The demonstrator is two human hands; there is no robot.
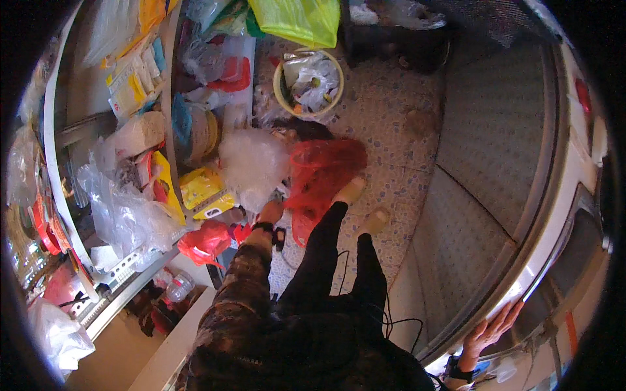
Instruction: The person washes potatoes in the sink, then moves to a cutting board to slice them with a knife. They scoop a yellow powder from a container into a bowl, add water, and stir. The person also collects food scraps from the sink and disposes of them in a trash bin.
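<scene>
My left hand (270, 213), with a dark band on the wrist, reaches down at the lower edge of a bundle of clear plastic bags (254, 166); its fingers are partly hidden, and whether they grip the bundle is unclear. Just right of it a red plastic bag (323, 171) lies on the floor against my foot. At the lower right my right hand (494, 328) rests with spread fingers on the pale edge of a counter (530, 278), holding nothing. A smaller red bag (205, 242) is left of my left wrist.
A round bin (337, 93) filled with plastic waste stands ahead, below a yellow-green bag (303, 19). Metal shelving (58, 161) with packets and bags runs along the left. Tiled panels (489, 127) flank the right. Dark cables (406, 321) hang near my legs.
</scene>
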